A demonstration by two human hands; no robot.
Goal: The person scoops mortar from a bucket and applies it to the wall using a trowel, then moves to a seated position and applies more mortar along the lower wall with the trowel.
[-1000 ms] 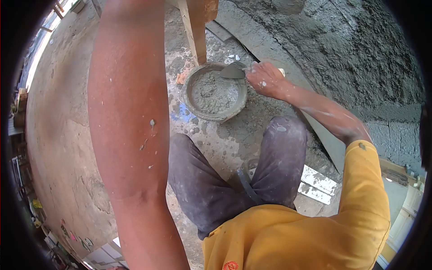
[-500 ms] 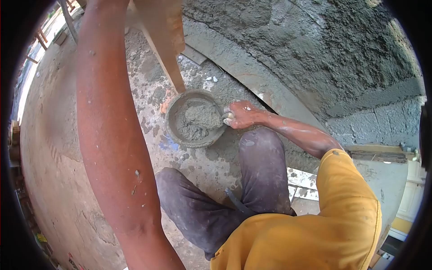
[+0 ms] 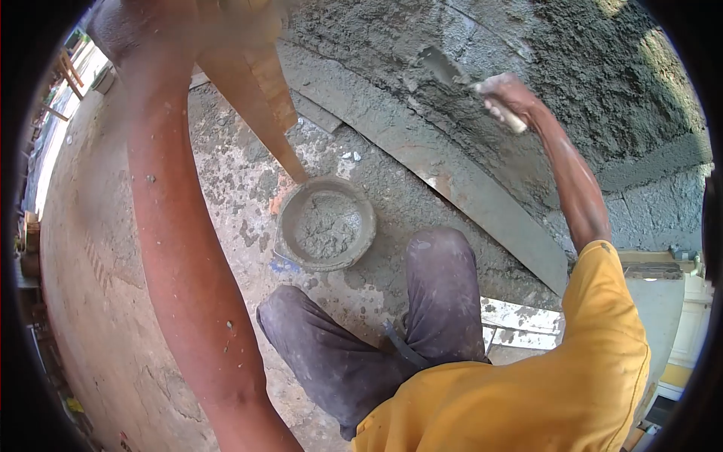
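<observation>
My right hand (image 3: 508,98) is closed around the pale handle of a trowel (image 3: 444,66), its blade against the rough mortar on the wall (image 3: 361,38). Below and to the left, a round bucket (image 3: 369,235) stands on the floor with wet grey mortar (image 3: 325,226) inside. My left arm stretches up the left side of the view. Blurred at the top edge is my left hand (image 3: 139,26), close to the wooden planks; its fingers cannot be made out.
Wooden planks (image 3: 252,94) slant down to the bucket's far rim. A long mortar-smeared board (image 3: 429,166) lies along the wall's foot. Mortar splashes cover the concrete floor (image 3: 105,301). My knees are bent just in front of the bucket.
My right hand has left the bucket's rim area and moved up and right to the wall, where the trowel now shows. The bucket appears slightly lower in view.
</observation>
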